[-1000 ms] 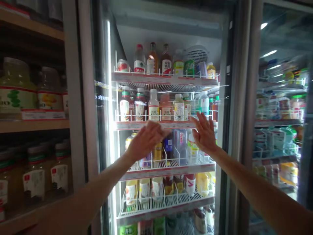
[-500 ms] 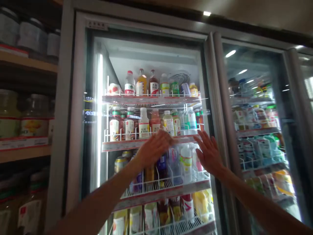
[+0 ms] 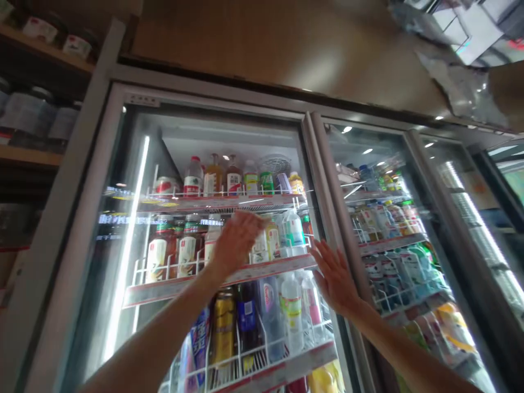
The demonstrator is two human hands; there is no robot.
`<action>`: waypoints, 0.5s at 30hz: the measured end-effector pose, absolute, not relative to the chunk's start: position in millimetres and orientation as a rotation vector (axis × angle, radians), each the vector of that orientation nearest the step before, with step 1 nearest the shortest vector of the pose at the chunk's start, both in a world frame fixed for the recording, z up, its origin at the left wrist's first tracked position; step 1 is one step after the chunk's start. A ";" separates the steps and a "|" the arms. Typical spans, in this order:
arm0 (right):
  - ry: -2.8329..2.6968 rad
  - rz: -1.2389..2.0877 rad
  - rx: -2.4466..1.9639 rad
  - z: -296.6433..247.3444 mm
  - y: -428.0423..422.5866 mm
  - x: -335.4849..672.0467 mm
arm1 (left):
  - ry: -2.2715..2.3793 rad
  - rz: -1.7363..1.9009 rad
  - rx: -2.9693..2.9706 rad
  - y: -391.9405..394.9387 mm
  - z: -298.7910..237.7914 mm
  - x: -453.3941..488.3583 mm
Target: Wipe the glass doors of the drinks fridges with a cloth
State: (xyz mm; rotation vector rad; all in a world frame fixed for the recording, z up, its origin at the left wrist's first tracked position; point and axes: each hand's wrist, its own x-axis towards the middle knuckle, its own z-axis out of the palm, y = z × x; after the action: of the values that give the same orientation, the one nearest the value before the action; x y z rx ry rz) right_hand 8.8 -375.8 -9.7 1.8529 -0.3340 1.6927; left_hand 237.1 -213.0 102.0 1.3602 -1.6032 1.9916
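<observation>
My left hand (image 3: 237, 243) is raised in front of a glass-fronted drinks fridge, before its second shelf (image 3: 176, 286). It looks flat, its fingertips blurred by motion, and holds nothing. Close to the door's right frame (image 3: 325, 202), my right hand (image 3: 333, 278) has its fingers stretched out and apart, also holding nothing. I cannot tell whether either hand touches the glass (image 3: 196, 131). Behind the left hand, bottles are partly hidden; a clear bottle with a green label (image 3: 293, 232) shows between the hands. Below stand a gold can (image 3: 224, 325) and a yellow-labelled bottle (image 3: 292, 311).
The top shelf holds a red-capped bottle (image 3: 193, 177) and several others. More glass doors (image 3: 368, 147) continue to the right. Jars sit on a wooden shelf (image 3: 33, 155) at left. Brown panelling (image 3: 262, 43) runs above, with plastic-wrapped goods (image 3: 470, 33) at upper right.
My view has tilted up and shifted right, showing the panelling above the fridge. My left hand now covers second-shelf bottles instead of that shelf's edge. Both hands stay raised and empty.
</observation>
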 end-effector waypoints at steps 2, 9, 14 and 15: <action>-0.362 1.699 1.820 -6.0 -379.5 1.0 | -1.324 1.937 1.398 -213.3 141.0 240.4; -0.387 1.677 1.777 -17.7 -393.1 -24.3 | -1.999 1.999 1.153 -271.2 68.9 177.9; -0.425 1.758 1.778 -18.4 -406.5 -45.4 | -2.037 1.967 1.151 -304.6 96.6 149.3; -0.440 1.775 1.770 -17.3 -408.6 -50.2 | -1.904 1.940 1.223 -310.9 115.2 146.1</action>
State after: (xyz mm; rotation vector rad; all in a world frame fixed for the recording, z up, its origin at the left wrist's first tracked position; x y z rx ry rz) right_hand -50.2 -408.6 -17.3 1.7696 -0.4401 1.7751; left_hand 146.1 -310.9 115.2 1.2230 -1.9039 1.9399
